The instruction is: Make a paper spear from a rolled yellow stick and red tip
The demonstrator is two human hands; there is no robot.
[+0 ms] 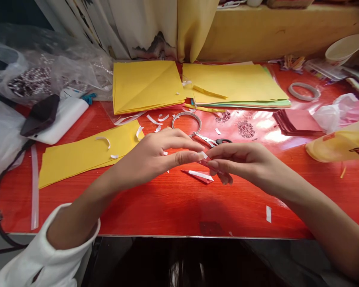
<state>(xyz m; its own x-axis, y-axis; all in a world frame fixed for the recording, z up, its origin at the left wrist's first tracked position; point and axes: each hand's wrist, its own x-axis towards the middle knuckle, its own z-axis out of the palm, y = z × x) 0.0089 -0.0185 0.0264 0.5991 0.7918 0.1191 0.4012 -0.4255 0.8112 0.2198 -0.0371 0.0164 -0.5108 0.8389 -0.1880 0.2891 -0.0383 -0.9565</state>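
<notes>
Over the middle of the red table (155, 211), my left hand (164, 153) and my right hand (242, 159) meet at the fingertips. Both pinch a small red paper piece (205, 158) with a bit of white on it; the fingers partly hide it. Just below lies a folded red-and-white paper piece (200, 175) with a pointed end. Behind the hands rest scissors (208, 139) with a black handle, their blades by a tape roll (187, 115). White paper scraps (153, 119) are scattered left of the roll.
Yellow paper strips (77, 153) lie at left, near a white box-like object (66, 115) with a dark phone-like item (42, 113) on it. Yellow sheet stacks (146, 85) stand at the back. Red paper squares (299, 121), another tape roll (304, 91) and a yellowish cup (338, 141) are at right.
</notes>
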